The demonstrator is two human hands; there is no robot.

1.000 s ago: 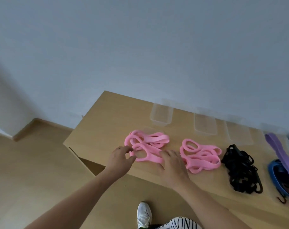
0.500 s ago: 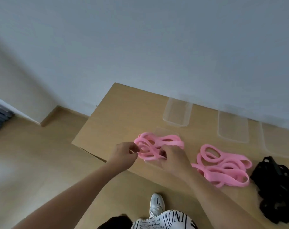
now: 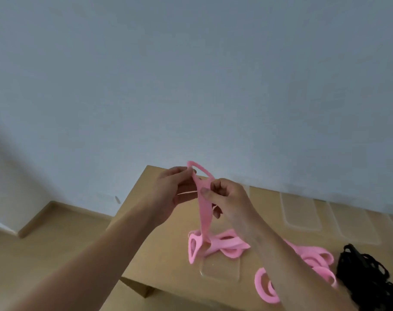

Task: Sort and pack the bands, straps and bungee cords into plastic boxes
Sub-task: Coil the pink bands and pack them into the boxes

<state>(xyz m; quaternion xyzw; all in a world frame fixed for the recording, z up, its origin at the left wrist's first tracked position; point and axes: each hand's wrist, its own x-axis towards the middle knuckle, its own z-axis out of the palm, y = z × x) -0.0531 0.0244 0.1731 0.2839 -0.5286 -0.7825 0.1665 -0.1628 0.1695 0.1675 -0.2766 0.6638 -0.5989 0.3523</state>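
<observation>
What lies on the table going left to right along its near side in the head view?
Pink band pile under the raised hands → second pink band pile, partly behind the right forearm → black cord tangle at the right edge.

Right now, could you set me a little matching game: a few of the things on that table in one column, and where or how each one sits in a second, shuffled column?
Things:
1. pink band
2. near pink pile
3. black cord bundle
4. clear plastic box

States:
A. lies flat by the wall
B. lifted off the wooden table, pinched by the left hand and the right hand
C. dark heap at the table's right end
D. loops under the raised hands

Pairs: 1-B, 2-D, 3-C, 4-A
</observation>
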